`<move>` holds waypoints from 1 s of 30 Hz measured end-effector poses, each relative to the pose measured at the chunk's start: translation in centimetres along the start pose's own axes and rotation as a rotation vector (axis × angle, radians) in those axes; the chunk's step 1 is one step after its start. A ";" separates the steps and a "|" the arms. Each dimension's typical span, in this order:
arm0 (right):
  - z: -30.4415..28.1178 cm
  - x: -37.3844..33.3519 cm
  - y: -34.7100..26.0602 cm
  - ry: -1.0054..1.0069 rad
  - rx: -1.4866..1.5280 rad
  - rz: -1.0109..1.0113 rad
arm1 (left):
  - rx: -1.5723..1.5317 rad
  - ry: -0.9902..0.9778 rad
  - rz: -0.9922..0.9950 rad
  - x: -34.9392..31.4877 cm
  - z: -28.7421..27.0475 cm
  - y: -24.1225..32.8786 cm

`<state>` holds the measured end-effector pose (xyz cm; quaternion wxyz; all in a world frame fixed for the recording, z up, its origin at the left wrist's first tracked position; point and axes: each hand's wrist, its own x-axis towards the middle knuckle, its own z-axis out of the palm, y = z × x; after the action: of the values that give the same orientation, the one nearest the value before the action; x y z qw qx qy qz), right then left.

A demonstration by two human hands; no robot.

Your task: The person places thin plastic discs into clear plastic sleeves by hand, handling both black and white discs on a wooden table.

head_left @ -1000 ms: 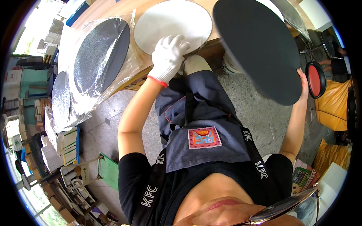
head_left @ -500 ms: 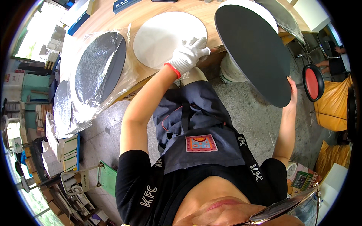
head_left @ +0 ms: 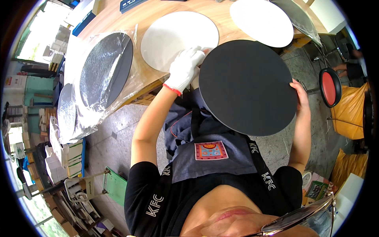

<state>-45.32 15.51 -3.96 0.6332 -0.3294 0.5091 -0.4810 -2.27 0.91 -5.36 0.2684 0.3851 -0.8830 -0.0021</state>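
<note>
In the head view, the large black disc (head_left: 248, 87) hangs in front of the person's lap, just off the near edge of the table (head_left: 225, 31), and I can see the bare right hand (head_left: 301, 94) gripping its rim on one side. The left hand (head_left: 183, 71), in a white glove with a red cuff, lies beside the opposite rim and over the near edge of a white disc (head_left: 173, 35); its fingers are partly bent, though I cannot tell whether they bear on anything. If the right hand alone has the weight, the black disc could swing or slip to the floor, because it is pinched only at its margin. Its rim could also knock the table edge and get chipped. A second white disc (head_left: 262, 21) sits near the table's edge, close above the black one, so a careless lift could nudge it off. As for containers, loose clear plastic (head_left: 83, 126) lies around a dark disc (head_left: 125, 75) on the left; crumpled as it is, it might snag a sleeve or slide and take the disc along. Over on the right, a yellow bag (head_left: 347, 112) stands bulging, but what fills it is hidden.
</note>
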 end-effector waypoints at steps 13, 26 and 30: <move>3.3 0.1 -2.4 -0.016 -0.089 -0.033 | -0.028 0.088 -0.308 -2.7 -2.4 1.0; 2.0 2.1 0.4 0.064 -0.046 0.023 | 0.012 0.199 -0.345 -6.7 -4.1 1.6; 3.4 1.5 0.0 0.024 -0.052 0.012 | 0.050 0.242 -0.389 -8.0 -4.5 1.7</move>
<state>-42.00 13.84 -3.50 0.6211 -0.3369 0.5312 -0.4675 3.14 8.46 -4.95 0.3570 0.5521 -0.7534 0.0144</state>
